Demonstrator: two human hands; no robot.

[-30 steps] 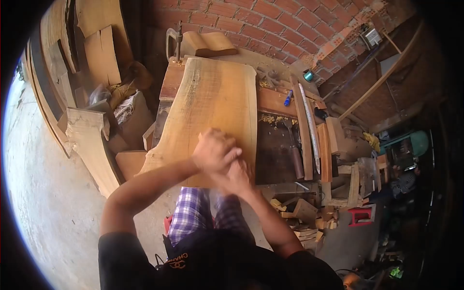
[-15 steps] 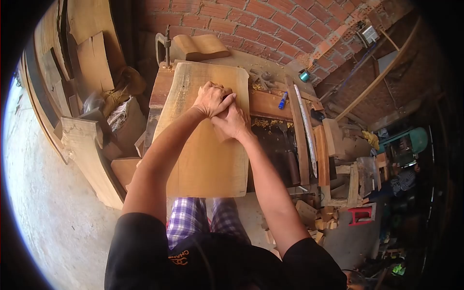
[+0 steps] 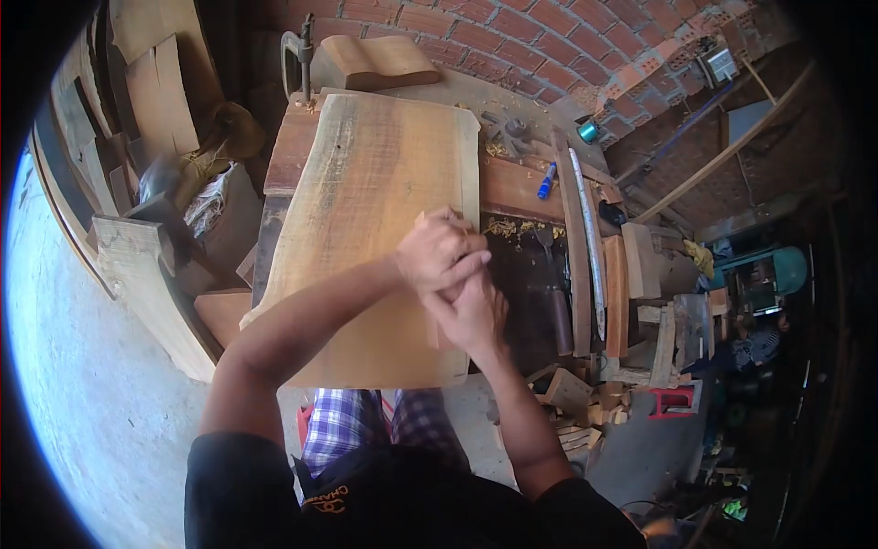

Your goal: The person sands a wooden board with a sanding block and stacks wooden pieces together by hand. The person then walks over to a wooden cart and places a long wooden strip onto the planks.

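A wide, pale wooden board (image 3: 366,183) with a rough left edge lies in front of me, its near end above my knees. My left hand (image 3: 441,249) is closed over my right hand (image 3: 474,316), the two pressed together near the board's right edge. A blurred, pale brown edge shows below them, but what they grip is hidden beneath the fingers. To the right of the hands, a long tool with a dark handle (image 3: 561,320) rests on the bench among wood shavings (image 3: 508,229).
A metal clamp (image 3: 297,64) and a curved wooden block (image 3: 380,62) stand at the back. A blue marker (image 3: 547,180) and a whitish strip (image 3: 588,242) lie right of the board. Wood pieces (image 3: 137,265) lean at left; a red stool (image 3: 672,403) is at lower right.
Both hands, still pressed together, have moved toward me and to the right along the board. The view has shifted slightly.
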